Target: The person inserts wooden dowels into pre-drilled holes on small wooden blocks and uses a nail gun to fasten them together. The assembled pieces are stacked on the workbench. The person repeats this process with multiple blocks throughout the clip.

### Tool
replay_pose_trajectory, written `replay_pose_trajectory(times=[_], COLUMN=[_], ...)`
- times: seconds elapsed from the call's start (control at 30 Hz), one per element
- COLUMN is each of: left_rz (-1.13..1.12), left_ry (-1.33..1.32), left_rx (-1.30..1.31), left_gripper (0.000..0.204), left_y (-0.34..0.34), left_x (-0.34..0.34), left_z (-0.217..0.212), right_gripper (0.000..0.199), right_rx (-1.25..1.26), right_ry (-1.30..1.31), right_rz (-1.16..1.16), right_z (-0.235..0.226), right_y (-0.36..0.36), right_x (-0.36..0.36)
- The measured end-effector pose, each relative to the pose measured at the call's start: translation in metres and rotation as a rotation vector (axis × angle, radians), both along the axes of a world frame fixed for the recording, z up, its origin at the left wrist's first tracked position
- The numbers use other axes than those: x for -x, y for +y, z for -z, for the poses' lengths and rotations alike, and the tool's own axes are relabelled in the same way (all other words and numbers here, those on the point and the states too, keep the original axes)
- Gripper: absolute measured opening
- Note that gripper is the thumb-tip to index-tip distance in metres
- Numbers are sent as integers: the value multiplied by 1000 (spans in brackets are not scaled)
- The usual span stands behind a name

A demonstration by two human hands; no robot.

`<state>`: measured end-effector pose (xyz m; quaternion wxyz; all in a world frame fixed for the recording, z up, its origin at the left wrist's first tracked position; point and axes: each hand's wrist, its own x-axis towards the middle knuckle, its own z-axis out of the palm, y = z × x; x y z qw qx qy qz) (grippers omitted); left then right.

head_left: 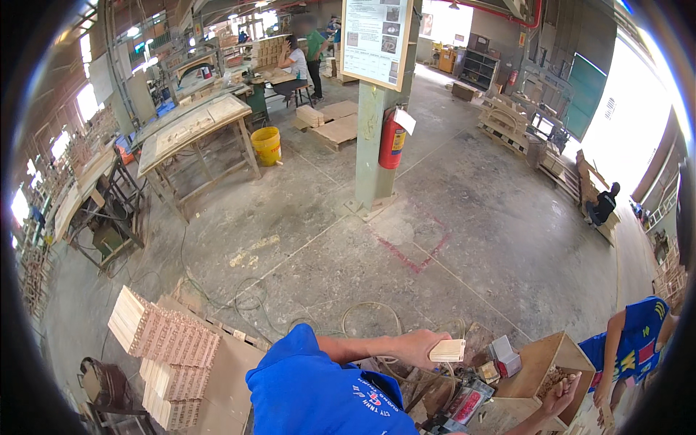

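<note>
Fingers of the left hand are pinching one wooden block left of one wooden box in the head view. Right-hand fingers are curling near the box; their grip is unclear. That box is holding wood scraps. One stack of many wooden pieces is standing leftward.

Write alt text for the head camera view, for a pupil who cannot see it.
The person's left hand grips a pale wooden block, while the right hand is close to an open wooden box. Stacked wooden pieces stand at lower left; ahead, a red fire extinguisher hangs on a green pillar above a grey workshop floor.
</note>
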<state>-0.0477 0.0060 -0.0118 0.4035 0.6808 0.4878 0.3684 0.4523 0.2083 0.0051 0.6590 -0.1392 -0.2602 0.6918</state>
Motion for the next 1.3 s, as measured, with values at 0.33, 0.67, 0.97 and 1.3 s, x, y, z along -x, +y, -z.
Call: replay_pose_trajectory(times=[0.33, 0.67, 0.97, 1.3], left_rz=[175, 269, 322, 266], left_ry=[108, 25, 116, 304], left_rx=[1, 109, 8, 18], left_gripper=[64, 68, 67, 68], left_y=[10, 12, 15, 2], left_x=[-8, -9, -8, -12], left_z=[-22, -39, -52, -45], right_gripper=[12, 11, 15, 12], right_rx=[-57, -565, -788, -972], right_ry=[-976, -1384, -1591, -1737], right_rz=[87, -33, -73, -67], right_z=[-45, -84, -91, -58], right_y=[-122, -153, -161, -165], right_x=[161, 218, 225, 215])
